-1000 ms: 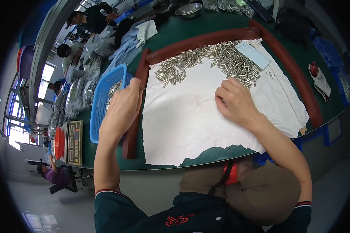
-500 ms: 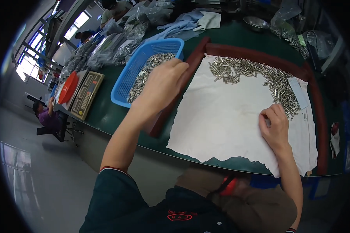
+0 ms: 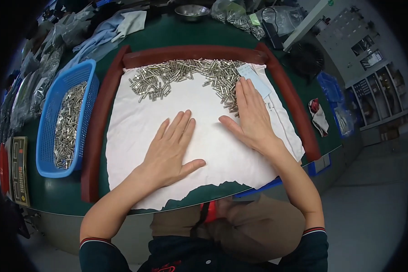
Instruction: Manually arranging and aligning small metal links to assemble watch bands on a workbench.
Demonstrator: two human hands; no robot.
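Observation:
Palm down on the white cloth point(image 3: 136, 122), my left hand point(image 3: 170, 152) has its fingers stretched out and nothing in it. My right hand point(image 3: 254, 115) is also flat and open, its fingertips at the lower right end of the pile. That pile is of small silvery metal pins point(image 3: 177, 71), spread in an arc along the cloth's far edge. A pale blue card point(image 3: 257, 82) lies just beyond my right fingers, partly covered by them. A few loose pins point(image 3: 270, 106) rest beside the card. Left of the cloth, a blue plastic basket point(image 3: 44, 136) holds many more metal pins point(image 3: 70, 122).
A dark red raised frame point(image 3: 190, 52) borders the cloth on three sides. Farther back are a metal bowl point(image 3: 191, 12), bagged parts point(image 3: 240, 20) and a folded light cloth point(image 3: 130, 23). A scale point(image 3: 20, 167) stands at the far left; a small cloth bundle point(image 3: 318, 117) is at right.
My left hand came from beside the basket down onto the cloth and opened. My right hand uncurled and flattened by the pile. The view has swung to the right.

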